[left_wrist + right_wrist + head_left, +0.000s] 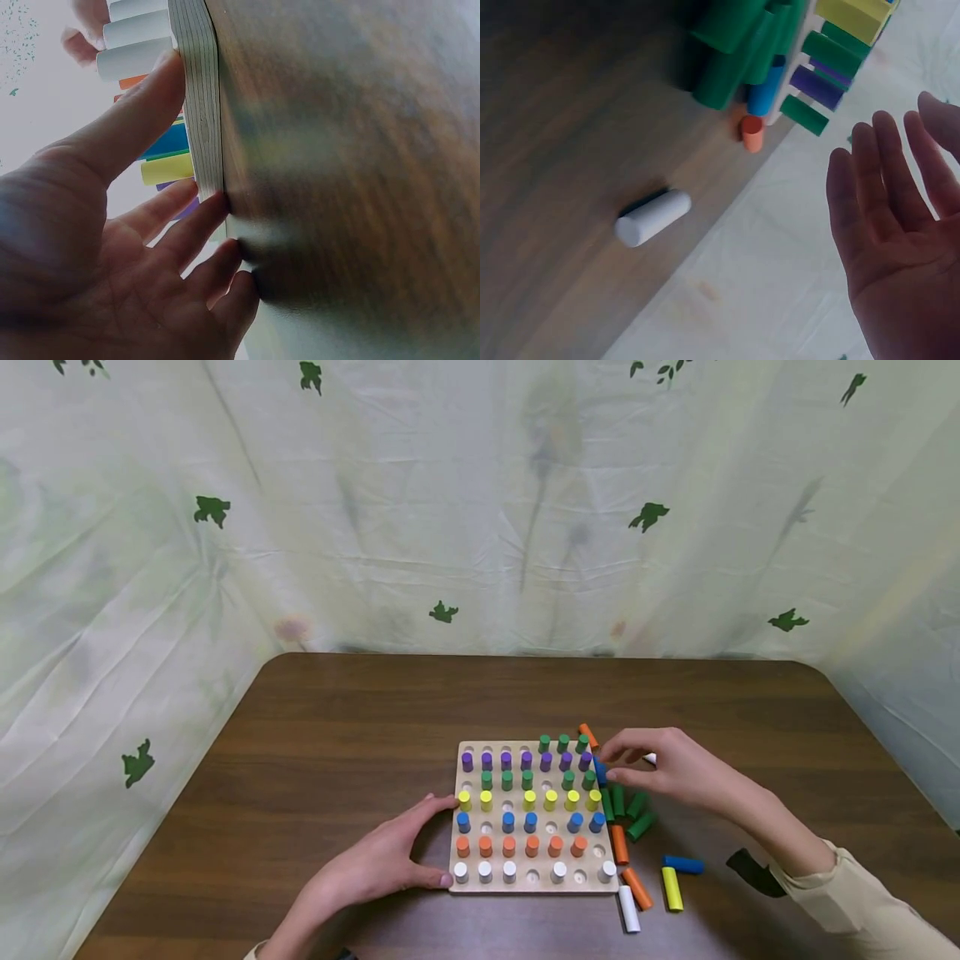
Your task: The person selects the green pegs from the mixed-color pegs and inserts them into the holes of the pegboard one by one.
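A wooden pegboard [521, 860] lies on the table, with rows of white, orange, blue, yellow, green and purple pegs standing in it; some holes are bare. My left hand [382, 856] touches its left side with thumb and fingertips, the fingers extended in the left wrist view. At the upper right of the board is my right hand [667, 764], holding nothing, its fingers mostly straight in the right wrist view. Near those fingertips in the head view lies a blue peg [600, 770]. A white peg [654, 217] lies apart on the table, mostly hidden by the hand from the head camera.
Loose green pegs [637, 804] lie against the board's right side. Orange pegs [637, 888], a white peg [628, 908], a yellow peg [672, 889] and another blue peg [682, 864] lie toward the front right. A pale curtain [465, 527] hangs behind the brown table [360, 718].
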Demonstrator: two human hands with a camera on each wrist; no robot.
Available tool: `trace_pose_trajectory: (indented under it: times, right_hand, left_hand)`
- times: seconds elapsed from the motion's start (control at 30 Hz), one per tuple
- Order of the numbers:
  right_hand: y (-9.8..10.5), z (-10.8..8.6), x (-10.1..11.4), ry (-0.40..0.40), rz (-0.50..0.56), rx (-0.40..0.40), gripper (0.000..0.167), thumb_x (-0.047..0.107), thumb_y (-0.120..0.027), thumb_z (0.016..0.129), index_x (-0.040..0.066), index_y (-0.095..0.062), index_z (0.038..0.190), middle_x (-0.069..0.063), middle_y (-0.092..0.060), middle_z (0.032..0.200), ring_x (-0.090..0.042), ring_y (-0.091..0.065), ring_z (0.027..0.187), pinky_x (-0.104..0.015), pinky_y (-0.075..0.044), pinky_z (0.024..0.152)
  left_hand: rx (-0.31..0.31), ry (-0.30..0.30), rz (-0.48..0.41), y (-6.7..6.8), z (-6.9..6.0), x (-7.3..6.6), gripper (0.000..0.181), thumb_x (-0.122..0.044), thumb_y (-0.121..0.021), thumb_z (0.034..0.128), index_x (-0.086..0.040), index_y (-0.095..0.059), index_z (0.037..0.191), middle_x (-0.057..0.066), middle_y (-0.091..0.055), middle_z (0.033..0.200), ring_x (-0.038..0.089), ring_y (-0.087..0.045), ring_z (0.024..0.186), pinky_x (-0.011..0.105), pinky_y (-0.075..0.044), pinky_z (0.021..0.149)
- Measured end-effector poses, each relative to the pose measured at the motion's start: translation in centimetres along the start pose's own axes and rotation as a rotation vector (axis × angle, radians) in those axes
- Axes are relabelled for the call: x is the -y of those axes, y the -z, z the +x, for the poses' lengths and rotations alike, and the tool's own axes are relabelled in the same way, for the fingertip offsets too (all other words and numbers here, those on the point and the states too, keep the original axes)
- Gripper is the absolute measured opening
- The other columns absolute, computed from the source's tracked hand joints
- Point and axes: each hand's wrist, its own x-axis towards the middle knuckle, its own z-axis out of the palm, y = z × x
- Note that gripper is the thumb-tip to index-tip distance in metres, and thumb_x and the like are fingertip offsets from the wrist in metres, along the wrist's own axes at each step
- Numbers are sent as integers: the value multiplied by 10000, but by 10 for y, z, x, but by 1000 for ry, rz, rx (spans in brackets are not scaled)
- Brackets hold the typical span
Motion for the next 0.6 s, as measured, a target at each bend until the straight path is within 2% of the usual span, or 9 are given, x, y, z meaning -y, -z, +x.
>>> trace_pose_trajectory:
  times: [0.13,0.27,0.6]
  right_hand:
    - [-2,-10,-4,-16,11,9,168,210,-731,908,172,-696,1068,89,-680,1023,-88,-640,909,-421,-551,794]
    - [-4,-17,-8,-36,-1,20,173,232,-730,910,188,-697,1073,82,-684,1045,-95,-632,928,-434,-544,813]
    - [-10,-30,-21,-70,-26,58,230,68,-744,869,188,-687,1057,86,-660,1039,-96,-630,898,-410,-544,823]
  left_hand:
    - [3,9,-4,0,0,-1,856,-399,-868,726,-263,-437,1454,165,-320,1556,404,-308,1406,651,-287,1052]
    - [2,9,-4,0,0,-1,861,-392,-872,723,-258,-440,1455,162,-322,1556,403,-302,1410,648,-285,1055]
    - [0,-3,-5,-1,1,0,860,-402,-872,720,-263,-440,1450,164,-325,1554,403,-307,1407,646,-289,1054]
